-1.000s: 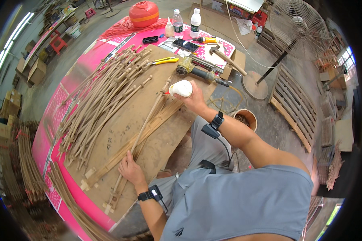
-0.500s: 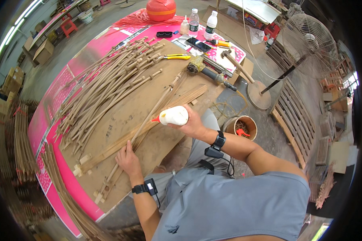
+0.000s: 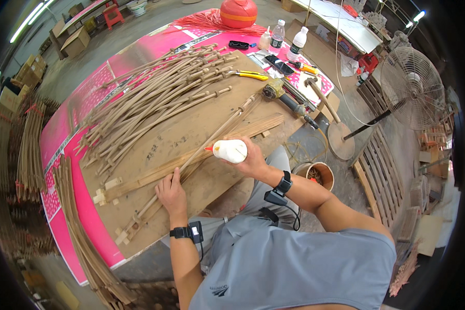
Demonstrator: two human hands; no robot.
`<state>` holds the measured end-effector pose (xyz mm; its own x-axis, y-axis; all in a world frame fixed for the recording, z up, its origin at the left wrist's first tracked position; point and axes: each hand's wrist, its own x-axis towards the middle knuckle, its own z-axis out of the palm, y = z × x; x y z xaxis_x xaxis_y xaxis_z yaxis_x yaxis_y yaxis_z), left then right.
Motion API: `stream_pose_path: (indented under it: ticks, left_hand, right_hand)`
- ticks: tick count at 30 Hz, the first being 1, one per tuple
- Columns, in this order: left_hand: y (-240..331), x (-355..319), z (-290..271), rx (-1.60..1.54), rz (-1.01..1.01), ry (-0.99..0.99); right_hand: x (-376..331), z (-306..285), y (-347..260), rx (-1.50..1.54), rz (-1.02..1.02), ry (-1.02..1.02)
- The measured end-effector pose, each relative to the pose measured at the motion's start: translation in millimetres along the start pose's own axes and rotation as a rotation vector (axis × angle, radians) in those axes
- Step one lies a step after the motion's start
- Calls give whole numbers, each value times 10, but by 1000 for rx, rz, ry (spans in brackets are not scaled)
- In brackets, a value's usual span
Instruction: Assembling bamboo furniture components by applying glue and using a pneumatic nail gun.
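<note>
My right hand (image 3: 252,157) is wrapped round a white squeeze bottle (image 3: 230,151), tilted so its red tip points left, just over a thin wooden rod (image 3: 212,138). The rod slants across the brown board (image 3: 155,152), its lower end near small wooden blocks (image 3: 123,236). My left hand (image 3: 171,195) holds the rod lower down, the index finger reaching along it; the fingertips are partly hidden. Beside the rod lie long flat wooden strips (image 3: 139,184), with small pale blocks (image 3: 99,196) at their left end.
A heap of knobbed rods (image 3: 155,103) covers the far left board. Beyond the rod's far end are an angle grinder (image 3: 289,102), a hammer (image 3: 323,96), a yellow cutter knife (image 3: 250,75) and a phone (image 3: 280,65). A bucket (image 3: 332,178) and a fan (image 3: 413,88) stand at right.
The view has shifted, so the table and its things sit differently in the picture. Both hands keep their hold on the bottle and the rod; the bottle's tip stays close over the rod.
</note>
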<state>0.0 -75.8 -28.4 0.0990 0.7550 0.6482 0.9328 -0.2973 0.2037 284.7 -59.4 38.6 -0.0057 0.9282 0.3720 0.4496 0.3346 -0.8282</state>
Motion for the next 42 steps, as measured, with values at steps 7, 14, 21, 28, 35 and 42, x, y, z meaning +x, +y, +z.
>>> stream_pose_path:
  ticks: [7, 14, 21, 28, 35, 42]
  left_hand:
    - [-7, 8, -4, -13, -2, 11]
    - [9, 23, 4, -33, -9, -12]
    - [7, 11, 18, -42, -9, 21]
    - [4, -4, -7, -40, -11, 18]
    - [11, 5, 9, -119, -33, 24]
    - [-35, 55, 2, -176, -8, 8]
  right_hand:
    - [9, 20, 23, -79, -143, -6]
    - [-18, -31, 126, -118, -219, -44]
    - [-115, -67, -88, -16, -153, -52]
    - [-172, -92, -323, 178, 98, 0]
    - [-145, 176, -662, 712, 354, -50]
    - [-212, 801, -1091, 568, 241, -446]
